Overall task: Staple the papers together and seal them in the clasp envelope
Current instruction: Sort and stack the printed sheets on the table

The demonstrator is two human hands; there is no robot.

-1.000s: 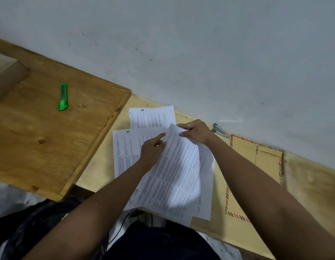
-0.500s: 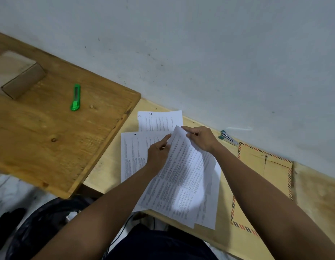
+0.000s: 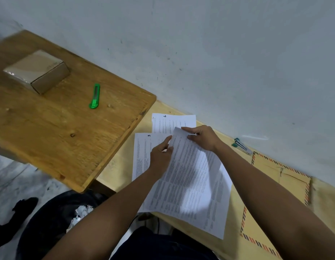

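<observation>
A stack of printed white papers (image 3: 189, 181) lies tilted on the pale wooden bench (image 3: 114, 166). My left hand (image 3: 161, 156) pinches the stack's upper left edge. At the top corner, my right hand (image 3: 202, 136) grips the sheets. Two more sheets lie flat under and behind: one marked 3 (image 3: 142, 154) and one marked 6 (image 3: 170, 121). A small stapler (image 3: 241, 146) rests against the wall to the right. The brown clasp envelope (image 3: 271, 181) with a striped border lies flat right of the papers, partly hidden by my right forearm.
A darker wooden table (image 3: 59, 128) stands to the left, holding a cardboard box (image 3: 37, 70) and a green utility knife (image 3: 95, 96). A dark bin with crumpled paper (image 3: 80, 214) sits on the floor below. A grey wall (image 3: 219, 53) runs along the bench's back.
The view has swung left and down, so the box on the table now shows fully. Both hands keep hold of the stack's top, with the sheets shifted slightly between the fingers.
</observation>
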